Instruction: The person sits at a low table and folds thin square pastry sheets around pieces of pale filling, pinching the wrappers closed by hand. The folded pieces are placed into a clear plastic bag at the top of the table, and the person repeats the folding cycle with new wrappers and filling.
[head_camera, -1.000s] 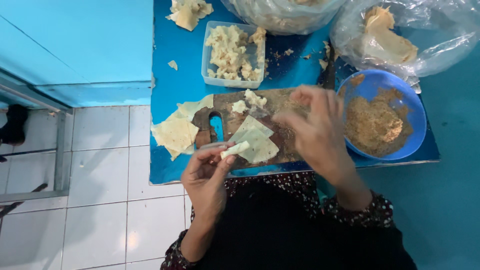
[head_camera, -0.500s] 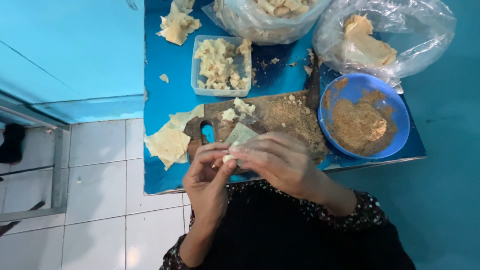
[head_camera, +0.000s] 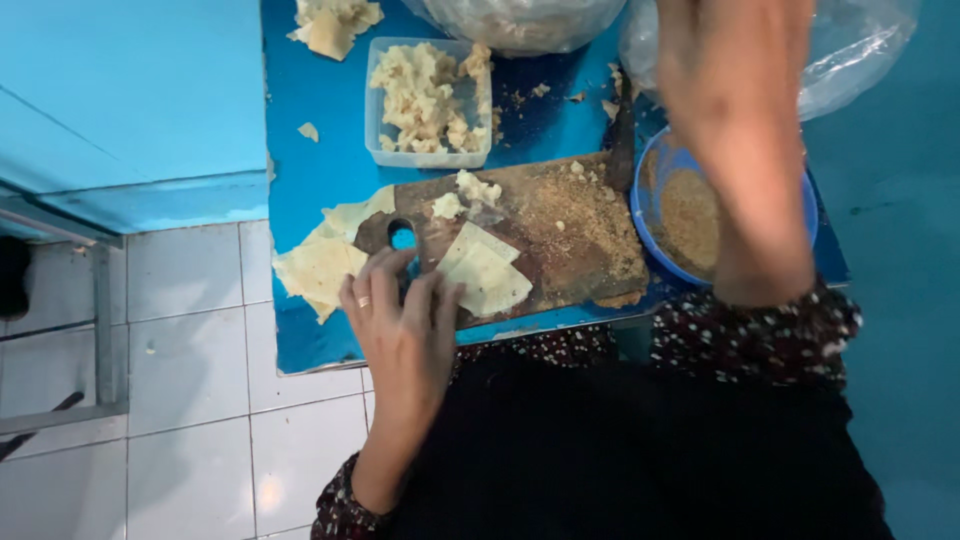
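Pale square dough wrappers (head_camera: 485, 275) lie stacked on a worn brown wooden cutting board (head_camera: 560, 235), just right of the left hand (head_camera: 400, 330), whose spread fingers (head_camera: 440, 300) touch the stack's near-left edge. The right hand (head_camera: 735, 120) hovers blurred above the blue bowl of brown filling (head_camera: 690, 215), its fingers out of view. More wrappers (head_camera: 318, 268) overhang the blue bench (head_camera: 310, 180) at its left edge.
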